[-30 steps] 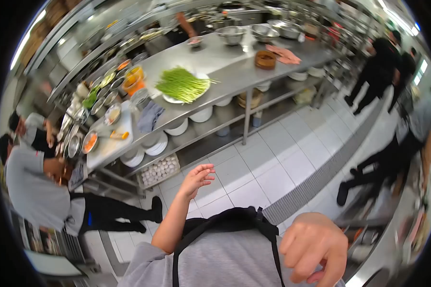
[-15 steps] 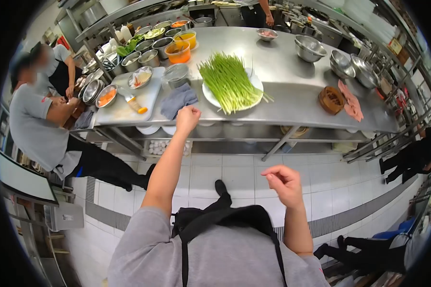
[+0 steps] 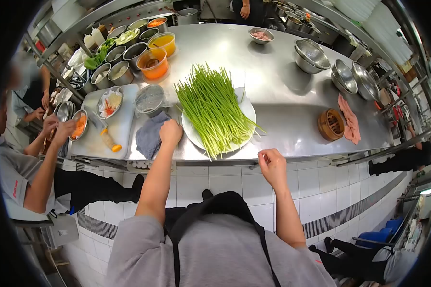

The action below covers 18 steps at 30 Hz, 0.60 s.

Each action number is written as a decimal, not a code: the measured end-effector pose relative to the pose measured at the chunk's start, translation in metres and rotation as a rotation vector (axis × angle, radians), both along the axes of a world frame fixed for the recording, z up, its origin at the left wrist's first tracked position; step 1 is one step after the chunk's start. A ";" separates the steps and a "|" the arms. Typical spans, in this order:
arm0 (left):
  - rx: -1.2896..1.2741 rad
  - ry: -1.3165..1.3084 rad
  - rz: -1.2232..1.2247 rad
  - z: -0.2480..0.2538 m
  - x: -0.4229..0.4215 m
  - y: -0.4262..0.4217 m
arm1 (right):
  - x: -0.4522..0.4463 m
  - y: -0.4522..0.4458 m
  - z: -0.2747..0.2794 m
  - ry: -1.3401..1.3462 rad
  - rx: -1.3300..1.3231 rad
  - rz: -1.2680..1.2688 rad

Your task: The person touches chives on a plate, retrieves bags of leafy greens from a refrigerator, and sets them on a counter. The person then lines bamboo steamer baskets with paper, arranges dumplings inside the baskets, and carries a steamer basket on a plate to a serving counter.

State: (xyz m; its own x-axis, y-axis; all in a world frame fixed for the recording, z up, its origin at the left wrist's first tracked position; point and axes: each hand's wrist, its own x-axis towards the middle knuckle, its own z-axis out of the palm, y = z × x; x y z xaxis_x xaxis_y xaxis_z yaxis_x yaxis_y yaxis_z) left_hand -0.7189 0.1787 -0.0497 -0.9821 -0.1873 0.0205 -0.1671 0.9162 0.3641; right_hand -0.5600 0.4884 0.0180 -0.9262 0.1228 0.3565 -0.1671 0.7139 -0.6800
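My left hand is closed at the right side of a crumpled grey-blue cloth and overlaps its edge. Its fingertips are hidden, so whether it grips the cloth does not show. My right hand hovers just off the counter's front edge, fingers loosely curled in, with nothing visible in them. Between and beyond both hands, a big heap of green chives lies on a white plate, roots end toward me. A lidded clear tub stands behind the cloth.
A white cutting board carries a yellow-ended tool and a bowl of cut food. Orange tubs stand behind. Steel bowls, a bamboo steamer and a pink cloth sit rightward. A co-worker's hands are at left.
My view has moved closer to the counter. My left hand has come over the cloth's edge, and my right hand has risen toward the counter edge. The co-worker at left has raised both hands.
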 end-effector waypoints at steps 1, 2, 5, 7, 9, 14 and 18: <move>-0.004 -0.001 0.011 0.002 0.001 0.001 | -0.017 0.003 -0.005 -0.001 -0.004 0.011; 0.010 -0.014 0.025 0.005 0.002 0.001 | -0.033 0.005 -0.009 0.031 0.048 0.000; 0.019 -0.022 0.072 0.014 0.012 -0.005 | -0.082 0.006 -0.016 0.076 0.113 0.013; 0.155 -0.007 0.112 0.048 0.036 -0.005 | -0.111 0.005 -0.017 0.089 0.097 0.089; 0.172 0.007 0.169 0.070 0.050 0.000 | -0.133 -0.008 -0.012 0.055 0.081 0.158; 0.606 0.293 -0.069 0.109 0.037 0.084 | -0.189 -0.032 -0.006 -0.026 0.155 0.358; 0.468 0.161 0.072 0.065 0.009 0.121 | -0.197 -0.033 -0.007 -0.130 0.227 0.430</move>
